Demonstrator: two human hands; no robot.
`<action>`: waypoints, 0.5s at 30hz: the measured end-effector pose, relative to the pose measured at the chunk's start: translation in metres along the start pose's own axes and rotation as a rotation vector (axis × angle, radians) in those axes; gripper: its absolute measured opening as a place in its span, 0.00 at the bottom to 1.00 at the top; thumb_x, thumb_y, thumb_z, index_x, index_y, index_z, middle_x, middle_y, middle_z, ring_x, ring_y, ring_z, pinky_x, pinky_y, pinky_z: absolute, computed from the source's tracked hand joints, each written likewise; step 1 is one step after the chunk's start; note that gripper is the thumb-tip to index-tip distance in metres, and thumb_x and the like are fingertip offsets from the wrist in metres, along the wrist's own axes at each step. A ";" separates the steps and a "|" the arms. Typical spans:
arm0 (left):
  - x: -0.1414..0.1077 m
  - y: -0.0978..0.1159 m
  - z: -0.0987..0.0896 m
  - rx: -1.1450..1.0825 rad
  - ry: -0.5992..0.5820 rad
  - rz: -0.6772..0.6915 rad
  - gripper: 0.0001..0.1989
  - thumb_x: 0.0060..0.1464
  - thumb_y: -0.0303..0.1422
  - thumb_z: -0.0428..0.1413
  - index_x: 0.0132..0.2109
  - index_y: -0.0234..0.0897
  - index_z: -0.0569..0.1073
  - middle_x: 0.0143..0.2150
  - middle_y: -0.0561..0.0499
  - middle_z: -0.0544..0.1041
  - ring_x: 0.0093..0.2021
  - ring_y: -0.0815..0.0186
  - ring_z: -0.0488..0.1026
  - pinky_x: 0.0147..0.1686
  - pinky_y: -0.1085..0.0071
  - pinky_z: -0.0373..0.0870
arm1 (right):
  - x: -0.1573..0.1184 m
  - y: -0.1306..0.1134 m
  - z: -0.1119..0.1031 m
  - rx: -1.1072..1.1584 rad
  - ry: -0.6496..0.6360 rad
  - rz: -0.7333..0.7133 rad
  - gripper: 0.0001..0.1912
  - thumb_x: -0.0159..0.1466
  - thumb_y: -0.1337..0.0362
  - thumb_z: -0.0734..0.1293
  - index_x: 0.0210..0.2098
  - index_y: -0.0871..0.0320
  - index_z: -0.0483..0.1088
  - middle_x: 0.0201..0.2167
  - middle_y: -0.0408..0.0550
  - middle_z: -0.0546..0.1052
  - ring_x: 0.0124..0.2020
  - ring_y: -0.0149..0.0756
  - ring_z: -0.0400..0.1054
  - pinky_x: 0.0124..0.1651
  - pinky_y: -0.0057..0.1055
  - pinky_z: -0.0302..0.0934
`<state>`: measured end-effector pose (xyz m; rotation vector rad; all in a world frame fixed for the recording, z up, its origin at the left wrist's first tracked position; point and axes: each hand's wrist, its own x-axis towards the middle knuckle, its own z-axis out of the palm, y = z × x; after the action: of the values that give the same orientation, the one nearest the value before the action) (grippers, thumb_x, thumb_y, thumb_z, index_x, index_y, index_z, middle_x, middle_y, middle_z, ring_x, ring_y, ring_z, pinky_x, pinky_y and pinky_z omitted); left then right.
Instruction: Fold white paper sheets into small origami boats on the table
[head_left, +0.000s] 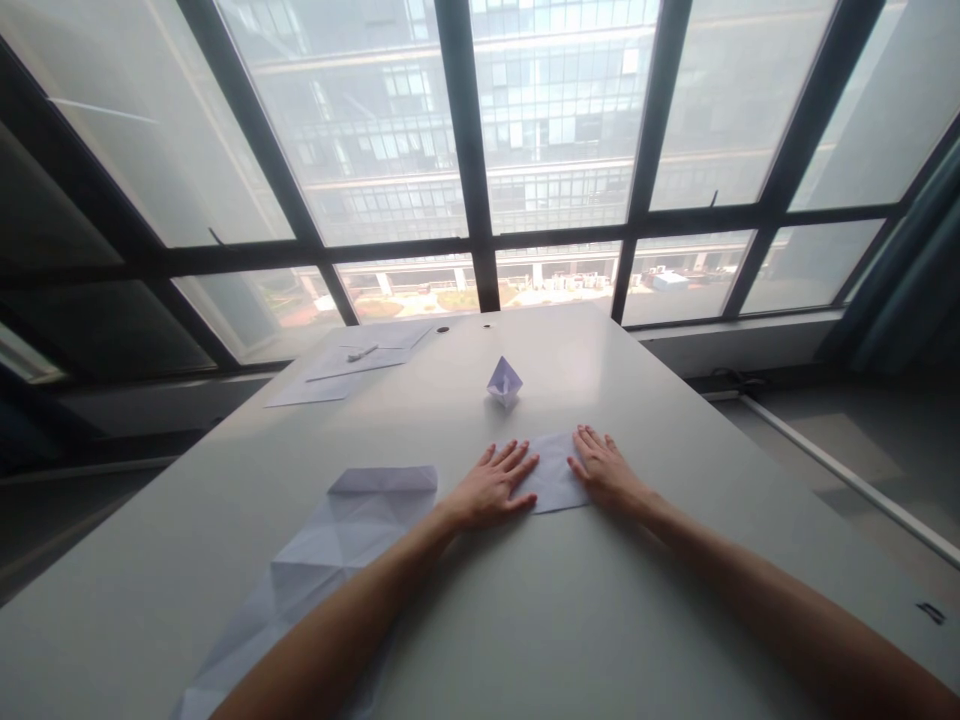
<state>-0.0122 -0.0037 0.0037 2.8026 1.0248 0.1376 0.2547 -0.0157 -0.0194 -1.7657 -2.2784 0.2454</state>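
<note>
A small creased square of white paper [553,474] lies flat on the table. My left hand [491,487] rests on its left side, palm down with the fingers spread. On its right side lies my right hand [604,468], also flat, with fingers stretched out and the thumb apart. Just beyond the paper stands a folded paper boat [505,383] with a pointed peak. Left of my left hand, partly under my forearm, is a larger creased sheet of paper [330,540] with its far edge folded over.
The white table [645,620] runs toward large framed windows. At its far left lie several flat paper sheets [322,390] with a small white object [363,353] on top, its kind unclear. A round hole [442,329] sits near the far edge. A curtain [900,260] hangs at right.
</note>
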 end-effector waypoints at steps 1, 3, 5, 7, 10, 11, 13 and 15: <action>0.000 0.000 0.000 -0.002 -0.001 0.003 0.34 0.65 0.55 0.45 0.73 0.50 0.50 0.75 0.47 0.45 0.74 0.50 0.42 0.69 0.48 0.39 | 0.000 0.000 -0.001 -0.006 0.028 -0.004 0.33 0.72 0.54 0.51 0.70 0.68 0.51 0.72 0.63 0.49 0.74 0.49 0.38 0.71 0.53 0.33; -0.001 0.000 0.000 -0.004 -0.005 0.015 0.34 0.65 0.55 0.45 0.73 0.52 0.50 0.75 0.48 0.45 0.74 0.50 0.41 0.69 0.46 0.38 | -0.001 -0.003 -0.004 -0.029 0.090 -0.075 0.32 0.71 0.56 0.53 0.70 0.68 0.52 0.72 0.62 0.48 0.74 0.48 0.36 0.72 0.53 0.29; -0.001 0.001 -0.001 -0.001 -0.009 0.031 0.33 0.66 0.54 0.44 0.73 0.53 0.50 0.75 0.49 0.46 0.74 0.49 0.41 0.69 0.45 0.38 | -0.003 -0.007 -0.006 -0.039 0.107 -0.208 0.32 0.71 0.56 0.55 0.70 0.67 0.53 0.73 0.60 0.47 0.74 0.46 0.34 0.72 0.50 0.27; -0.002 0.002 -0.003 0.002 -0.008 0.049 0.34 0.66 0.54 0.44 0.73 0.52 0.48 0.75 0.49 0.46 0.74 0.49 0.41 0.69 0.44 0.38 | -0.006 -0.011 -0.008 -0.016 0.051 -0.335 0.33 0.71 0.54 0.55 0.71 0.64 0.51 0.73 0.58 0.47 0.74 0.44 0.35 0.73 0.48 0.30; -0.003 0.002 -0.003 -0.003 0.002 0.063 0.35 0.65 0.54 0.45 0.73 0.51 0.46 0.75 0.49 0.47 0.74 0.50 0.42 0.69 0.46 0.39 | -0.007 -0.015 -0.010 0.031 -0.053 -0.400 0.34 0.72 0.50 0.54 0.72 0.60 0.50 0.73 0.56 0.48 0.74 0.45 0.39 0.73 0.48 0.35; -0.003 0.002 -0.003 -0.006 0.004 0.063 0.35 0.65 0.54 0.46 0.73 0.51 0.47 0.75 0.49 0.47 0.74 0.50 0.42 0.69 0.46 0.39 | -0.008 -0.015 -0.010 0.040 -0.072 -0.392 0.35 0.72 0.48 0.54 0.72 0.60 0.50 0.73 0.56 0.48 0.73 0.46 0.40 0.72 0.48 0.36; -0.003 0.001 -0.002 -0.010 0.001 0.060 0.35 0.65 0.54 0.46 0.73 0.52 0.48 0.75 0.50 0.47 0.74 0.50 0.42 0.70 0.47 0.39 | -0.008 -0.014 -0.010 0.049 -0.086 -0.371 0.36 0.72 0.47 0.54 0.71 0.60 0.50 0.73 0.56 0.48 0.73 0.46 0.40 0.72 0.48 0.37; -0.002 -0.001 -0.001 -0.013 0.000 0.059 0.34 0.65 0.54 0.46 0.73 0.53 0.49 0.75 0.50 0.47 0.74 0.50 0.43 0.70 0.47 0.40 | -0.007 -0.012 -0.010 0.050 -0.086 -0.360 0.36 0.71 0.46 0.54 0.71 0.59 0.50 0.73 0.56 0.47 0.73 0.46 0.40 0.72 0.48 0.37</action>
<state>-0.0146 -0.0047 0.0050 2.8226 0.9383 0.1512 0.2481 -0.0259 -0.0072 -1.3124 -2.5720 0.3097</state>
